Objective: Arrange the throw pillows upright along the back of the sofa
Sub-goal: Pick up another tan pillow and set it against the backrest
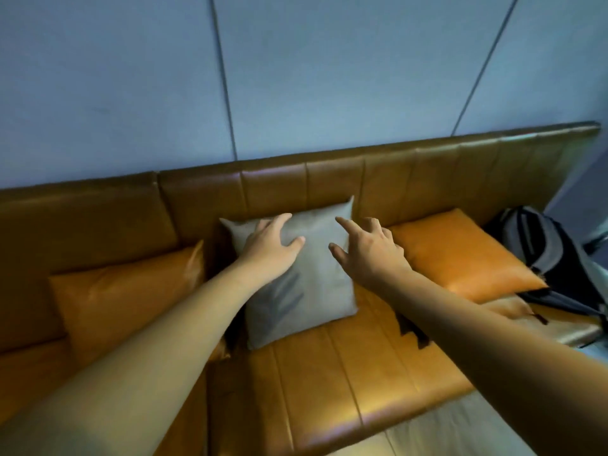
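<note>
A grey throw pillow (309, 278) stands propped at the centre of a tan leather sofa (329, 383), its top edge leaning against the sofa's backrest (296, 182) and its lower edge resting on the seat. The person's left hand (271, 246) lies flat on the pillow's upper left part, fingers spread and thumb out, gripping nothing. The right hand (368, 250) hovers over the pillow's upper right corner, fingers spread wide and the index finger extended; whether it touches the fabric cannot be told. Both bare forearms reach in from the bottom of the view.

An orange pillow (128, 297) leans tilted against the backrest just to the left of the grey one, its near corner close to the grey pillow's left edge. A second orange pillow (464, 255) lies nearly flat on the seat to the right, apart from the backrest. Beyond it, at the sofa's right end, rests a dark backpack (546, 255) touching that pillow's far side. A pale blue panelled wall (329, 77) rises behind the sofa.
</note>
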